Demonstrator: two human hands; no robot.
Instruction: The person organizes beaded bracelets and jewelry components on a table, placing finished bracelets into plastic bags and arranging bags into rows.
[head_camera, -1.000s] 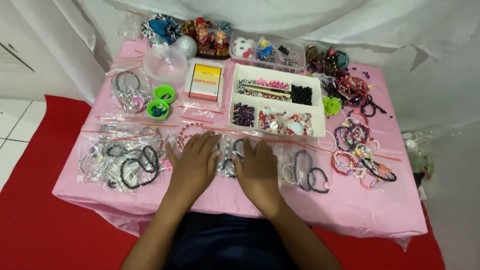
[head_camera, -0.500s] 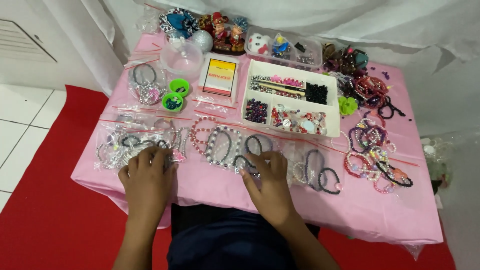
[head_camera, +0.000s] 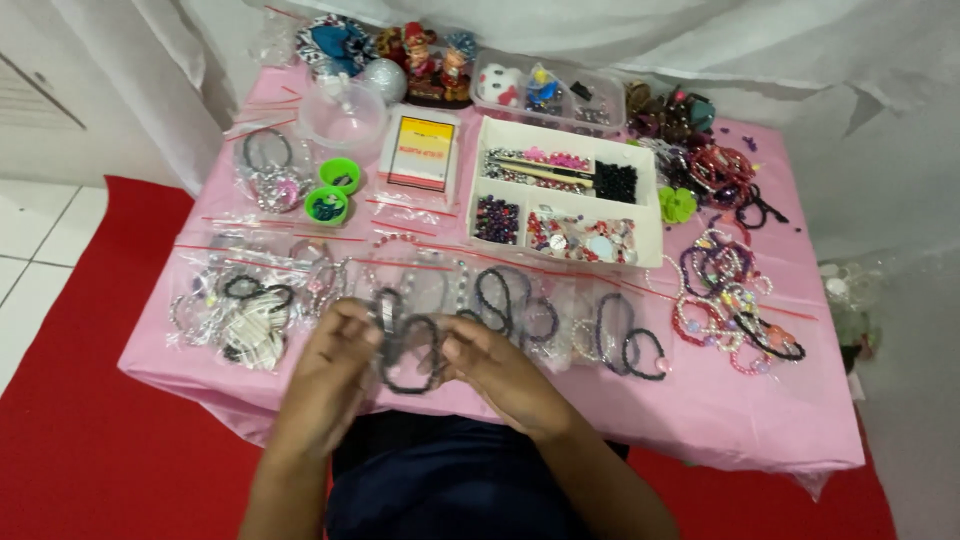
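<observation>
Head view: the left hand (head_camera: 330, 365) and right hand (head_camera: 495, 370) meet over the near edge of the pink plastic tablecloth (head_camera: 700, 420), fingers curled around a clear zip bag of dark beaded bracelets (head_camera: 408, 345), lifted just above the cloth. Motion blur hides the exact pinch, though both seem to grip it. Handling it well calls for holding the slick film by its edges, so the round, glossy beads stay flat. Behind lies a white compartmented cardboard tray of beads (head_camera: 565, 195); to the right, loose beaded bracelets (head_camera: 725, 300).
</observation>
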